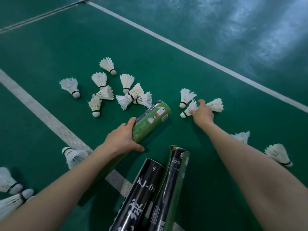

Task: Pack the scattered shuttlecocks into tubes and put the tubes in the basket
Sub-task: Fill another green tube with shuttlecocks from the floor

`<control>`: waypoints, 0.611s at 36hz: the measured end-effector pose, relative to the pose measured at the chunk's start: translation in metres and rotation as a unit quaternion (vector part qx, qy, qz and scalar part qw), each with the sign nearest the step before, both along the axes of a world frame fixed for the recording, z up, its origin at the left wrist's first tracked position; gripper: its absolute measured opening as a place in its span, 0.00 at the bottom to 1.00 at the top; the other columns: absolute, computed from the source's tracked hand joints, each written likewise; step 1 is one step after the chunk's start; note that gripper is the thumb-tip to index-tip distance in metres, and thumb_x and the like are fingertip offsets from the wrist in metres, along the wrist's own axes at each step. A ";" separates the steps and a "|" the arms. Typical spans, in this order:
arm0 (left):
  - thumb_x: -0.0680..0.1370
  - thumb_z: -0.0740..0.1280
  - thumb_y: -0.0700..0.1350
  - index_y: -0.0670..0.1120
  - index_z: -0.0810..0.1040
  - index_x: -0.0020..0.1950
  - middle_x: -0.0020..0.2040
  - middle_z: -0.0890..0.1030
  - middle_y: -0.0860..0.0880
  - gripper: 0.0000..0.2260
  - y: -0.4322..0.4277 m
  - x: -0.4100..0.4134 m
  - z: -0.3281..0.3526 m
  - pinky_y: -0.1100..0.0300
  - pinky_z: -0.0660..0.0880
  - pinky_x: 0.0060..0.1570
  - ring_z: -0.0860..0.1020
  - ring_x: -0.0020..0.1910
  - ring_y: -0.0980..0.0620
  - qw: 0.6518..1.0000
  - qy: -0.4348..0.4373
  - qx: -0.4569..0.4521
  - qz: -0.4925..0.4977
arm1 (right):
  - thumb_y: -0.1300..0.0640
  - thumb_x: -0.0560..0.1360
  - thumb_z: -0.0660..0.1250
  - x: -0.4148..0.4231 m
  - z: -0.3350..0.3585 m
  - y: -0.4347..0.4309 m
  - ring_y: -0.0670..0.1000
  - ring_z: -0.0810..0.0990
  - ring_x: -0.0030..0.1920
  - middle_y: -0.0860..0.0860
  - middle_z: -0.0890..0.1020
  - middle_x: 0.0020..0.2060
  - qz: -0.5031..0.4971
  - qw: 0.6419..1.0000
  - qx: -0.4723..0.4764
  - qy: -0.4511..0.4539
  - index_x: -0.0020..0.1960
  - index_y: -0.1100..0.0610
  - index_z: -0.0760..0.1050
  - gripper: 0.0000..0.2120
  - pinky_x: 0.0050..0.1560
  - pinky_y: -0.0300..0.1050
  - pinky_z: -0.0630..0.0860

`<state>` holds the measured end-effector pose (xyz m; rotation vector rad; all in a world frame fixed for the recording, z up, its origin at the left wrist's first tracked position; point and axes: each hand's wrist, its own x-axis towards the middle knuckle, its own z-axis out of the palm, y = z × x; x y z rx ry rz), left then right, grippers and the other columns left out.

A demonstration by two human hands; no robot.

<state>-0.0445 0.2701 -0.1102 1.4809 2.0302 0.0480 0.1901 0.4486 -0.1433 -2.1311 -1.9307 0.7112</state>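
My left hand [122, 139] grips a green tube [150, 121] near its lower part, tilted with its open end pointing away. My right hand [202, 113] reaches over the floor and pinches a white shuttlecock [189, 110] by its feathers. Two more shuttlecocks lie right beside that hand, one [185, 97] to its left and one [215, 105] behind it. A cluster of several white shuttlecocks [128, 95] is scattered on the green court floor beyond the tube. No basket is in view.
A black tube [141, 194] and a black-and-green tube [173, 185] with a torn rim lie near me at the bottom centre. More shuttlecocks lie at the lower left [73, 156] and at the right [278, 154]. White court lines [50, 120] cross the floor.
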 end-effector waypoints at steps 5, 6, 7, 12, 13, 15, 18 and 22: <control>0.61 0.76 0.65 0.55 0.51 0.75 0.63 0.72 0.48 0.51 -0.008 -0.005 0.006 0.51 0.74 0.56 0.75 0.57 0.46 1.000 -0.007 0.001 -0.005 | 0.57 0.79 0.59 0.000 0.024 -0.015 0.58 0.70 0.60 0.58 0.79 0.52 0.036 0.992 0.121 0.028 0.68 0.57 0.67 0.18 0.61 0.52 0.66; 0.61 0.76 0.66 0.55 0.51 0.74 0.63 0.72 0.48 0.51 -0.011 -0.007 0.007 0.51 0.74 0.56 0.74 0.58 0.46 1.000 -0.011 0.006 -0.007 | 0.57 0.79 0.60 -0.002 0.032 -0.018 0.57 0.71 0.58 0.56 0.79 0.49 0.050 0.988 0.134 0.051 0.68 0.58 0.67 0.17 0.60 0.52 0.67; 0.61 0.76 0.66 0.54 0.52 0.74 0.63 0.72 0.48 0.50 -0.013 -0.008 0.009 0.50 0.74 0.57 0.74 0.58 0.46 1.000 -0.016 0.009 -0.010 | 0.57 0.79 0.60 -0.005 0.041 -0.022 0.56 0.72 0.56 0.54 0.77 0.46 0.066 0.985 0.137 0.084 0.67 0.58 0.68 0.16 0.59 0.51 0.68; 0.61 0.75 0.67 0.55 0.50 0.75 0.65 0.71 0.48 0.51 -0.027 -0.015 0.023 0.50 0.74 0.58 0.73 0.60 0.47 0.999 -0.021 0.020 -0.018 | 0.59 0.79 0.63 -0.028 0.081 -0.045 0.44 0.74 0.39 0.50 0.77 0.42 0.086 0.952 0.143 0.256 0.63 0.56 0.72 0.13 0.37 0.24 0.66; 0.61 0.75 0.67 0.55 0.50 0.75 0.65 0.71 0.48 0.51 -0.031 -0.016 0.026 0.50 0.74 0.58 0.73 0.60 0.47 0.999 -0.017 0.026 -0.021 | 0.59 0.79 0.63 -0.034 0.086 -0.050 0.42 0.73 0.38 0.48 0.77 0.40 0.095 0.946 0.137 0.278 0.62 0.55 0.72 0.12 0.38 0.26 0.67; 0.62 0.74 0.67 0.55 0.49 0.75 0.65 0.70 0.49 0.51 -0.039 -0.018 0.031 0.50 0.74 0.58 0.73 0.60 0.47 0.999 -0.009 0.040 -0.028 | 0.58 0.79 0.63 -0.046 0.092 -0.059 0.40 0.73 0.38 0.45 0.77 0.38 0.127 0.939 0.116 0.299 0.62 0.55 0.72 0.12 0.41 0.31 0.68; 0.63 0.74 0.67 0.56 0.49 0.76 0.65 0.70 0.50 0.50 -0.052 -0.023 0.035 0.51 0.74 0.57 0.73 0.60 0.48 0.998 -0.004 0.056 -0.026 | 0.58 0.81 0.60 -0.062 0.098 -0.075 0.43 0.73 0.38 0.46 0.77 0.39 0.182 0.930 0.087 0.307 0.64 0.56 0.71 0.12 0.39 0.29 0.70; 0.62 0.74 0.67 0.57 0.50 0.74 0.64 0.71 0.50 0.50 -0.069 -0.038 0.035 0.50 0.75 0.56 0.74 0.58 0.49 0.996 -0.022 0.082 0.010 | 0.58 0.82 0.57 -0.077 0.103 -0.089 0.42 0.76 0.45 0.45 0.78 0.43 0.211 0.925 0.051 0.313 0.64 0.57 0.68 0.12 0.44 0.30 0.71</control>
